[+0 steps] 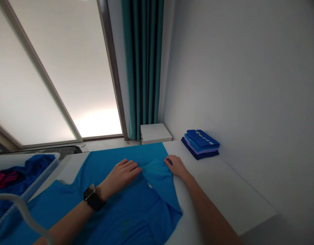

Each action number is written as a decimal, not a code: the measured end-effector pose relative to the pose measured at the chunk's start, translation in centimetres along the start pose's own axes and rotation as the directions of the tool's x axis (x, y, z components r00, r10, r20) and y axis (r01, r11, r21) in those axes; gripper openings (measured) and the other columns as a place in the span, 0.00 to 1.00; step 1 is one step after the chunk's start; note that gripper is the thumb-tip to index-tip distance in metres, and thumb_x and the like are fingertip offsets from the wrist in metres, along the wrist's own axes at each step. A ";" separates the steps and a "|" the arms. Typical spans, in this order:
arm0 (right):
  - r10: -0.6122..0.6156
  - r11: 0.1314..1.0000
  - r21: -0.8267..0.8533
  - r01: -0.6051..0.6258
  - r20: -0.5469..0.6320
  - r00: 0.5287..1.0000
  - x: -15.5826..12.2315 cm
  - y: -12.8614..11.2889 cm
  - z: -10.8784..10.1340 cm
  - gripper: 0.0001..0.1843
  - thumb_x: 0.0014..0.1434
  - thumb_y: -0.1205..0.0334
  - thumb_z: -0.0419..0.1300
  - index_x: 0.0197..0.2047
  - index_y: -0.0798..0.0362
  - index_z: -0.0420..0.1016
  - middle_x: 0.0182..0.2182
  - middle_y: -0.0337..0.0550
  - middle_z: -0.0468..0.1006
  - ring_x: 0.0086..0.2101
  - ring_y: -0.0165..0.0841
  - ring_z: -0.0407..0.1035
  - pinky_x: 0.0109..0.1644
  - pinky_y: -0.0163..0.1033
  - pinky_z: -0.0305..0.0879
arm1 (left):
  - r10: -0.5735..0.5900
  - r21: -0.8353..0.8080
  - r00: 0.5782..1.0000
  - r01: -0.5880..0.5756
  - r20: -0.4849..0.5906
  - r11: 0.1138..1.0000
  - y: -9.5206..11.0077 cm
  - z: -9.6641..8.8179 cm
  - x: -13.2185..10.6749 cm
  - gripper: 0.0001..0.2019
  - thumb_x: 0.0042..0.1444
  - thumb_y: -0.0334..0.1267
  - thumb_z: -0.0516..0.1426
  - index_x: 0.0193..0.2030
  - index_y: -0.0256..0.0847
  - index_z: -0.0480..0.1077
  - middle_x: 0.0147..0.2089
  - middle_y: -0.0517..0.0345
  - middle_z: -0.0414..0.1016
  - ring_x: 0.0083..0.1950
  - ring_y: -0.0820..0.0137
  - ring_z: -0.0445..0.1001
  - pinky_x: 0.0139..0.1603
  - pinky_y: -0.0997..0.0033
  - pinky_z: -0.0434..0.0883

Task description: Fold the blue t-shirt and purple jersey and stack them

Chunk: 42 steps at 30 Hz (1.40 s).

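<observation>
Seen from my head camera, the blue shirt (136, 211) lies spread out on the white table (223, 190) right in front of me, and it covers most of the near left part of the top. My left hand (121, 175) rests flat on the cloth near the middle of the shirt, palm down, fingers straight and close together, holding nothing. A dark watch (92, 197) sits on that wrist. My right hand (176, 166) is at the shirt's right edge, its fingers curled onto the fabric there, and a flap of the shirt is turned over in a raised fold between my two hands. Farther right, against the wall, a stack of folded clothes (200, 143) in blues and purple stands on the table, well apart from my hands. At the left edge a clear basket (39, 173) holds dark blue and red garments. Beyond the table hang a teal curtain (143, 68) and, below it, stands a small white cabinet (155, 133).
</observation>
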State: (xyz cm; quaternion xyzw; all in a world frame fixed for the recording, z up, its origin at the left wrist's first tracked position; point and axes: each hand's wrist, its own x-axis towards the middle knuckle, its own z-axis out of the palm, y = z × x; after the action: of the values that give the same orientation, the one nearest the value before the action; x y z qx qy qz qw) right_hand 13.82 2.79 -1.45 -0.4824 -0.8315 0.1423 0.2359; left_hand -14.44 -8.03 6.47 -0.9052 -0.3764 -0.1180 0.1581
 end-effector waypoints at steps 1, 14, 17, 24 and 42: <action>-0.002 1.000 0.011 0.002 -0.003 1.000 0.0 0.1 0.0 0.09 0.65 0.60 0.53 0.38 0.50 0.74 0.38 0.43 0.78 0.40 0.36 0.69 0.46 0.40 0.57 | -0.015 0.029 1.000 0.014 0.010 0.999 -0.4 0.4 -0.1 0.10 0.68 0.31 0.47 0.45 0.40 0.70 0.37 0.55 0.72 0.36 0.66 0.67 0.38 0.65 0.58; -0.018 0.994 0.110 0.022 -0.035 0.999 0.1 0.8 0.1 0.13 0.62 0.69 0.51 0.45 0.50 0.75 0.40 0.43 0.77 0.38 0.33 0.70 0.45 0.39 0.63 | -0.127 -0.205 0.978 0.161 0.167 0.965 3.2 1.3 0.6 0.07 0.66 0.33 0.50 0.45 0.43 0.68 0.41 0.57 0.74 0.41 0.67 0.70 0.46 0.65 0.60; -0.016 0.994 0.108 0.020 -0.033 0.999 0.1 0.7 0.1 0.13 0.62 0.69 0.52 0.45 0.51 0.75 0.40 0.43 0.77 0.38 0.33 0.70 0.46 0.39 0.62 | 0.076 -0.271 0.980 -0.024 0.184 0.962 6.2 0.3 1.7 0.03 0.64 0.37 0.54 0.42 0.44 0.68 0.38 0.60 0.73 0.41 0.67 0.70 0.47 0.65 0.59; -0.015 0.995 0.096 0.017 -0.029 0.999 0.0 0.5 0.0 0.12 0.63 0.68 0.53 0.45 0.51 0.75 0.41 0.44 0.77 0.39 0.34 0.70 0.47 0.40 0.62 | 0.287 -0.234 0.952 -0.256 0.108 0.938 8.9 0.9 2.9 0.05 0.63 0.39 0.57 0.38 0.42 0.66 0.34 0.59 0.72 0.37 0.67 0.69 0.40 0.64 0.59; 0.037 0.994 0.108 -0.027 -0.087 0.995 0.2 1.5 -1.2 0.11 0.65 0.66 0.51 0.41 0.53 0.76 0.37 0.43 0.74 0.37 0.32 0.68 0.43 0.37 0.63 | 0.110 -0.447 0.989 -0.055 0.099 0.893 9.1 2.1 0.3 0.06 0.62 0.33 0.53 0.45 0.43 0.67 0.39 0.57 0.72 0.41 0.67 0.69 0.46 0.65 0.61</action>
State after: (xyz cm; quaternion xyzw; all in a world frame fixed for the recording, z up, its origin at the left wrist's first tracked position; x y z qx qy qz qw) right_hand 15.50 3.68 -1.08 -0.4884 -0.8034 0.1687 0.2959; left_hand -7.48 -13.14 2.86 -0.9381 -0.3098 -0.1382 -0.0703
